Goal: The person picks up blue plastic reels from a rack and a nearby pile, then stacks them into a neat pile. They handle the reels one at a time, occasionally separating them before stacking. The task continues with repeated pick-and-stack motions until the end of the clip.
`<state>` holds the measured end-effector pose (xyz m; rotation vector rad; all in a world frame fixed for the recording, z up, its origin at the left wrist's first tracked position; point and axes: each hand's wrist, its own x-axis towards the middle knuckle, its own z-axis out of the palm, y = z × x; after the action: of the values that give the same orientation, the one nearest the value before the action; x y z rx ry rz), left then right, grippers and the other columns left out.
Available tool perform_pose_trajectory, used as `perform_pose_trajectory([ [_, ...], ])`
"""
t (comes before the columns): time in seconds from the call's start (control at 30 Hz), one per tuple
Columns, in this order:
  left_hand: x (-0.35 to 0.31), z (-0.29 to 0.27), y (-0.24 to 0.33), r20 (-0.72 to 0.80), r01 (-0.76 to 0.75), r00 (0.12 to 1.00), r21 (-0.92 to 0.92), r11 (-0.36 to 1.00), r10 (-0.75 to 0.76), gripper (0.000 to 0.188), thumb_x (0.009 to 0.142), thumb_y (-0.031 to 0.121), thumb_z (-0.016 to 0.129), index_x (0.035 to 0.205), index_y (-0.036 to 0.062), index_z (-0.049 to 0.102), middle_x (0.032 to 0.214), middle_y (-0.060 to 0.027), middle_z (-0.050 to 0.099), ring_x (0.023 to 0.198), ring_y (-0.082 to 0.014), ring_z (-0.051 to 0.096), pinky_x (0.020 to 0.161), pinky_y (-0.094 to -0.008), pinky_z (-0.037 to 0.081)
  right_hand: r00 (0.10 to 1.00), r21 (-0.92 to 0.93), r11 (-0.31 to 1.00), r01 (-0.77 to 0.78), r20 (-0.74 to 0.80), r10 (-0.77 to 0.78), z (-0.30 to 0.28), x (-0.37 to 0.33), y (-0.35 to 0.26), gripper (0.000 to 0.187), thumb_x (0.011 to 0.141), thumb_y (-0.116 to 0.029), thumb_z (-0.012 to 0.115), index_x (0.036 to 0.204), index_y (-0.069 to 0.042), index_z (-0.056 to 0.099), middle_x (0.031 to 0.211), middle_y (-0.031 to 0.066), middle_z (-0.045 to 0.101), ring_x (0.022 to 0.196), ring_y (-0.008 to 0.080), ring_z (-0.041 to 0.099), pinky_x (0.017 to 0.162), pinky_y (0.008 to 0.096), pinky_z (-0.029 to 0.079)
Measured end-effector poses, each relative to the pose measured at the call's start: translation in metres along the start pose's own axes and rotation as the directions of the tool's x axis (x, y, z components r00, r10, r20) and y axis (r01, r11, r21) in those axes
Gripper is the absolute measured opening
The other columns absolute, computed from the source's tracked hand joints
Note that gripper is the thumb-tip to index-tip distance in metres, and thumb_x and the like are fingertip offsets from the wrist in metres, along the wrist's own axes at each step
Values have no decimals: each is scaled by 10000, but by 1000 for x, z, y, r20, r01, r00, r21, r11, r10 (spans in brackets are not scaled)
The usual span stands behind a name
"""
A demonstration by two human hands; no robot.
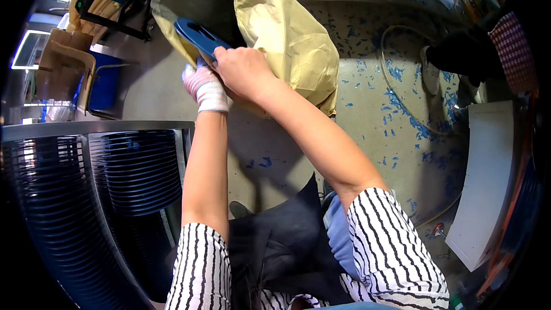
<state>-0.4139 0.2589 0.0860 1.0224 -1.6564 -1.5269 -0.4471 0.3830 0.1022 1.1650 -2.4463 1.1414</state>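
My right hand (244,72) is bare and closed around one end of a flat, long, rounded blue plastic piece (195,33) with a slot in it. The piece reaches over the open mouth of a large pale yellow sack (287,37). Just left of it, my left hand (205,87) wears a striped knit glove and is closed at the sack's near rim. Its fingertips are partly hidden by the sack's edge, and it seems to pinch that rim. The sack's dark inside shows, but its contents cannot be made out.
Tall stacks of thin dark blue pieces (135,166) fill a metal rack (86,127) at my left. Blue scraps (396,72) litter the floor beside a pale hose (383,51). Another person's shoe (430,72) is at right, near a white box-shaped panel (485,178). A blue bin (105,80) stands far left.
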Motion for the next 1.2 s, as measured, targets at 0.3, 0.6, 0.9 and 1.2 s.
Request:
perform_pose_trajectory([
  [0.3, -114, -31, 13, 160, -492, 869, 177, 852, 469, 331, 920, 262, 685, 1078, 0, 559, 941, -60, 639, 820, -113, 561, 751, -262, 465, 973, -439, 869, -227, -133, 187, -69, 3, 28, 211, 852, -137, 588, 1035, -35, 614, 805, 136, 691, 755, 298, 695, 617, 401, 549],
  [0.6, -139, -56, 16, 271, -582, 811, 294, 758, 518, 260, 893, 170, 698, 1023, -35, 605, 1036, -105, 574, 868, -145, 538, 822, -298, 459, 608, -600, 789, -131, 580, 542, -68, -28, 26, 577, 945, -594, 402, 1047, -141, 745, 1110, 90, 698, 1067, 243, 636, 1020, 447, 336],
  [0.9, -111, -121, -7, 363, -268, 909, 136, 954, 203, 506, 1026, 294, 436, 1431, -7, 387, 1351, -177, 496, 1151, -229, 507, 1005, -344, 411, 702, -354, 935, 3, 667, 250, -104, -36, -22, 256, 861, -282, 611, 1031, -140, 739, 983, 85, 725, 938, 290, 678, 815, 502, 507],
  [1.2, -137, -276, -79, 358, -201, 934, 542, 816, -7, 537, 1027, 269, 419, 1507, 78, 274, 1461, -179, 420, 1256, -308, 477, 1070, -367, 366, 915, -413, 910, -28, -376, -142, -343, -238, 33, 436, 750, -195, 753, 1168, -119, 655, 1186, 59, 651, 1170, 260, 556, 1047, 413, 403],
])
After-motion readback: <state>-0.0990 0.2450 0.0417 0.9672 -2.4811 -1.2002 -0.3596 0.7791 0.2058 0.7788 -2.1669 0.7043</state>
